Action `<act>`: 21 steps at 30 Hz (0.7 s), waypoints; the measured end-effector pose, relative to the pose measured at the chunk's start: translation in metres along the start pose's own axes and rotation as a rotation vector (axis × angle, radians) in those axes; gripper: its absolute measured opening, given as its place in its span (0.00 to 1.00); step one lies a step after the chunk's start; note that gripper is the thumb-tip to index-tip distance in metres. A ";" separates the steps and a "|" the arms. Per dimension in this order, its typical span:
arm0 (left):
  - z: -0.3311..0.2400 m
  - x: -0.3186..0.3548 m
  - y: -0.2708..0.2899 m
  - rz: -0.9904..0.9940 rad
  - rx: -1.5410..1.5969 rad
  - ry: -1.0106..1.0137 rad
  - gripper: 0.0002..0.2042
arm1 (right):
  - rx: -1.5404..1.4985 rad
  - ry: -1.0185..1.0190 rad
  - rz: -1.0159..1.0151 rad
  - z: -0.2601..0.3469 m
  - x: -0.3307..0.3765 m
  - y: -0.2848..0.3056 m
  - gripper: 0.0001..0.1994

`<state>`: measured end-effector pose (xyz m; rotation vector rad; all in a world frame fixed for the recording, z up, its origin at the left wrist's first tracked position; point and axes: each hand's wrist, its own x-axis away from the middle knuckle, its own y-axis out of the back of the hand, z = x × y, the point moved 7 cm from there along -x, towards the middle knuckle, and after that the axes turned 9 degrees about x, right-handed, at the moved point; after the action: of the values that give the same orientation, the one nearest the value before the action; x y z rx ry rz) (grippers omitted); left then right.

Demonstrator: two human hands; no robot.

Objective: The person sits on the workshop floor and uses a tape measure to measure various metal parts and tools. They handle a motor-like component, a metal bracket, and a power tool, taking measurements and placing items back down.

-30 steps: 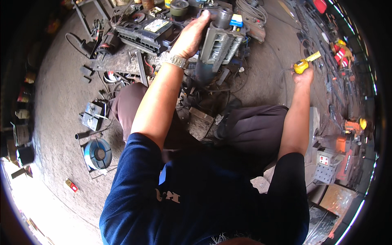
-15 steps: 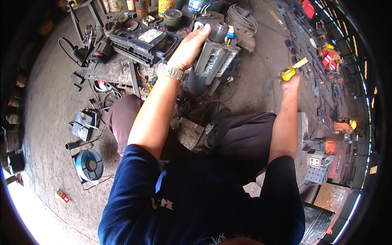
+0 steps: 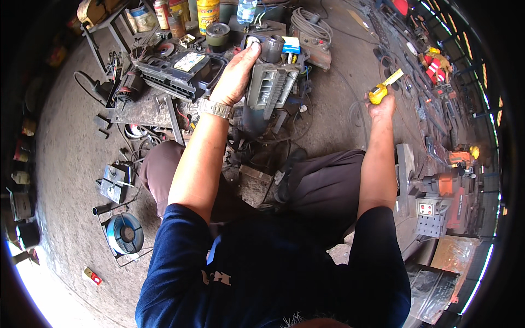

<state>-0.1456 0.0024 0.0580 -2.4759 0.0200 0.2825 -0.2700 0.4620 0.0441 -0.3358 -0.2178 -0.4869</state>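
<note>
Measuring step: left hand (image 3: 236, 76) rests flat and open on the grey finned housing (image 3: 269, 87), right hand (image 3: 381, 104) grips a yellow tape measure (image 3: 378, 94); next, likely bringing the tape across to the housing.

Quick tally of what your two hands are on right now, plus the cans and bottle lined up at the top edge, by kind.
Grey finned metal housing under the left hand: 1
Yellow tape measure in the right hand: 1
Cans at the top edge: 3, as far as shows
Clear plastic bottle: 1
Total: 6
</note>
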 end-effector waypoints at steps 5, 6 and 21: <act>-0.003 0.002 -0.002 -0.020 -0.021 -0.002 0.32 | -0.004 0.003 -0.001 0.000 0.000 0.001 0.16; -0.004 0.002 -0.002 -0.011 -0.037 -0.004 0.32 | -0.001 0.003 0.008 0.000 -0.001 0.000 0.16; -0.009 0.003 -0.002 0.014 -0.162 -0.056 0.29 | 0.019 0.013 0.006 0.001 0.004 -0.005 0.14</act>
<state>-0.1404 -0.0017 0.0653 -2.6280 -0.0098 0.3726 -0.2690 0.4567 0.0474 -0.3150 -0.2090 -0.4808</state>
